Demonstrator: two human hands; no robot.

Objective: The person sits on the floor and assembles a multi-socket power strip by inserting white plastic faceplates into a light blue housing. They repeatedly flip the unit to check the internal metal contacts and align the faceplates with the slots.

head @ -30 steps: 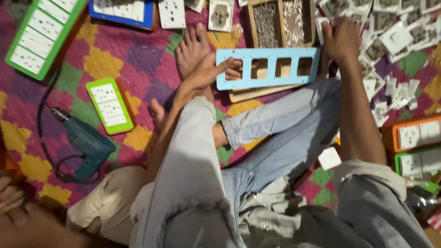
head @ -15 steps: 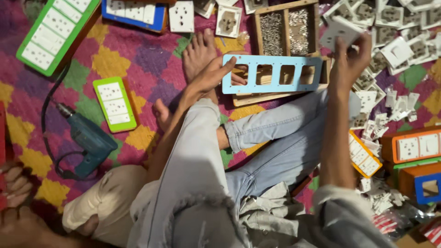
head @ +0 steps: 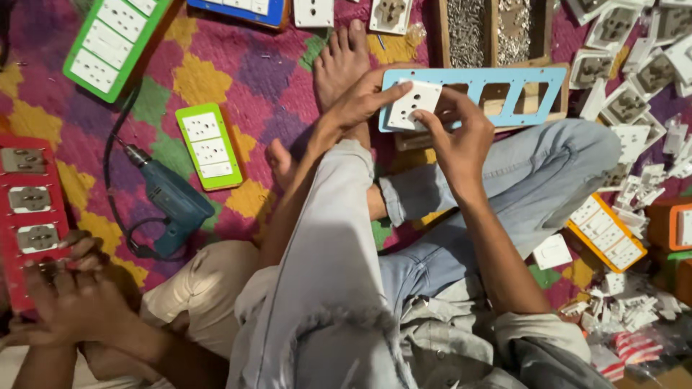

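Note:
A light blue panel with several rectangular cutouts lies across my lap, over a wooden piece. My left hand steadies its left end, fingers spread along the edge. A white socket module sits at the leftmost cutout, pinched by my right hand and touched by my left fingertips. My bare foot rests just beyond the panel on the patterned mat.
A blue electric drill with its cord lies left of my knee beside a green switch panel. Loose white sockets are piled at right, by a wooden tray of screws. Another person's hands work on a red panel.
My right hand came back from the socket pile at the right with a white module and brought it to the blue panel's left end. The view shifted slightly.

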